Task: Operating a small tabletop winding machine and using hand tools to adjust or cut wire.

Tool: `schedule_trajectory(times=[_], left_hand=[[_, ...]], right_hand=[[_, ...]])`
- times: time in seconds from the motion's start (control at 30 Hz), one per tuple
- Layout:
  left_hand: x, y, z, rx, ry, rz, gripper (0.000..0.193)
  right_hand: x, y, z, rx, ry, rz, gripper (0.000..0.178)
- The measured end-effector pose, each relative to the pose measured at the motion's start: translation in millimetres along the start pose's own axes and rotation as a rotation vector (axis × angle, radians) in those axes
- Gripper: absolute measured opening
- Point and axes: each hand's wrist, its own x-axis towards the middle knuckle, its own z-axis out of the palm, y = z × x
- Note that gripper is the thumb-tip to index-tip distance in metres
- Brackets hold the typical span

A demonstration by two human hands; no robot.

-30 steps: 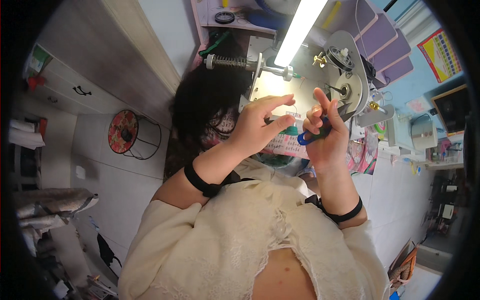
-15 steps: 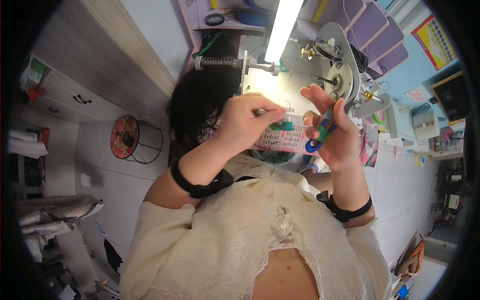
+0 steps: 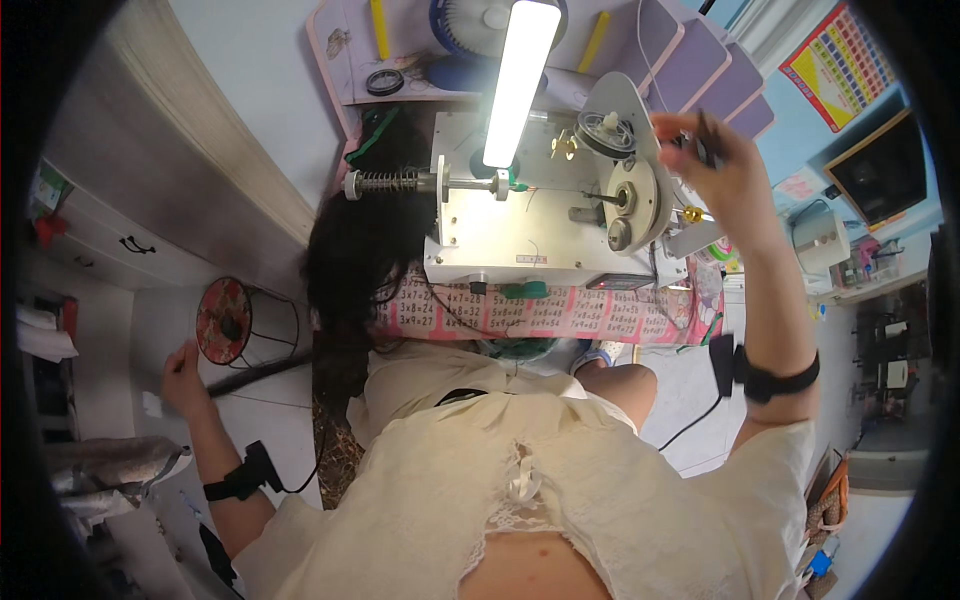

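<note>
Far out at the lower left, my left hand is closed around the end of a long strand of black hair. The strand stretches from the dark mass of hair hanging at the table's left side. My right hand is raised beside the grey side plate of a tabletop winding machine, fingers bent. A dark slim thing shows between those fingers, too blurred to name. Across the machine runs a rod with a spring, with a bit of green at its inner end, facing a round spindle head.
A bright tube lamp hangs over the machine. Behind it are a fan and a black ring-shaped spool on a purple shelf. A pink printed cloth covers the table front. A red-topped stool stands at left.
My left hand has swung from the machine's front out to the lower left and now draws hair. My right hand has risen to the machine's right; the blue-handled tool in it no longer shows clearly.
</note>
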Motion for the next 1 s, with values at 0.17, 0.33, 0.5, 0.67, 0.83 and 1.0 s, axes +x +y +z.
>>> schedule_trajectory(times=[0.17, 0.33, 0.5, 0.67, 0.83, 1.0], left_hand=[[-4, -100, -42, 0.812, -0.123, -0.019, 0.039], [-62, -183, -37, 0.908, -0.031, -0.124, 0.053], [-80, -123, 5, 0.652, 0.05, 0.054, 0.038], [-108, 86, 89, 0.016, -0.171, 0.847, 0.023], [-151, 269, 146, -0.398, -0.434, 1.13, 0.032], [-168, 343, 213, 0.029, -0.554, 1.063, 0.029]], right_hand=[[57, 9, 9, -0.414, -0.086, 0.06, 0.031], [71, -4, 21, -0.625, -0.282, 0.093, 0.039], [74, -8, 22, -0.646, -0.291, 0.106, 0.037], [80, -10, 21, -0.633, -0.335, 0.086, 0.039], [85, -5, 20, -0.648, -0.362, 0.137, 0.037], [84, -16, 22, -0.662, -0.353, 0.115, 0.036]])
